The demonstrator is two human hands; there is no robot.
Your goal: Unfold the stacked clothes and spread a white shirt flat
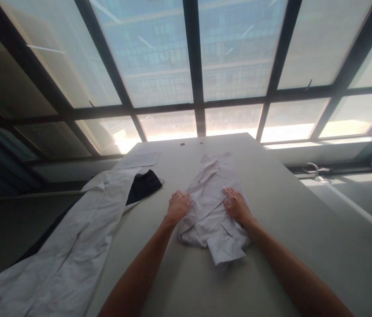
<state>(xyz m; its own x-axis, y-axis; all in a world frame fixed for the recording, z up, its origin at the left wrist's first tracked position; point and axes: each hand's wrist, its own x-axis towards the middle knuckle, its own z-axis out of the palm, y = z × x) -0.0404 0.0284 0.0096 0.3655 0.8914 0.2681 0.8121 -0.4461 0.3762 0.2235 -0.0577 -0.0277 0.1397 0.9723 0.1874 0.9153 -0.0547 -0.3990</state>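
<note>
A white shirt-like garment (207,193) lies partly folded and creased in front of me, its long side pointing away. What looks like a sleeve end (227,251) sticks out at the near side. At the garment's left edge is my left hand (178,206), its fingers curled in and closed on the cloth; the fingertips are partly hidden. My right hand (237,204) rests palm down on the right part of the garment, fingers stretched out over the fabric.
The white table (271,198) reaches toward large windows (232,48). More white clothing (83,233) hangs over its left side, with a dark cloth piece (144,186) beside it. A flat white sheet (138,159) lies at the far left. Beyond the right edge is a metal object (316,169).
</note>
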